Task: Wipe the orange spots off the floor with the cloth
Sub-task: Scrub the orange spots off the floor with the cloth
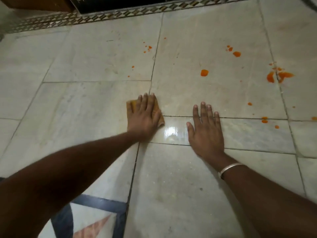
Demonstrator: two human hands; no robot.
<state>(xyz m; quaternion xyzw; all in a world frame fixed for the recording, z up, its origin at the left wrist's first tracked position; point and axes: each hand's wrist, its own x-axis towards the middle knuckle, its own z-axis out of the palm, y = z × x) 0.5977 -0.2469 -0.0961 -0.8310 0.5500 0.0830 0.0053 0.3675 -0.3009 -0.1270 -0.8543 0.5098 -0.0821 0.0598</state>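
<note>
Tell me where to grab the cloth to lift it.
Probably its free left corner: the cloth lies flat on the floor, mostly pinned under the left hand, and that corner sticks out beside it. Come in low from the left and pinch it.

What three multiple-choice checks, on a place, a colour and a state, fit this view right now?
1. The largest orange smear lies: A) far right, beyond the right hand; B) between the hands; C) at the left edge.
2. The cloth is: A) blue; B) yellow-orange; C) white.
3. The right hand is: A) a fist; B) flat on the floor, fingers straight; C) raised in the air.
Answers: A, the smear sits up and right of both hands; B, its corners show round the left hand; B, palm down, holding nothing.
</note>
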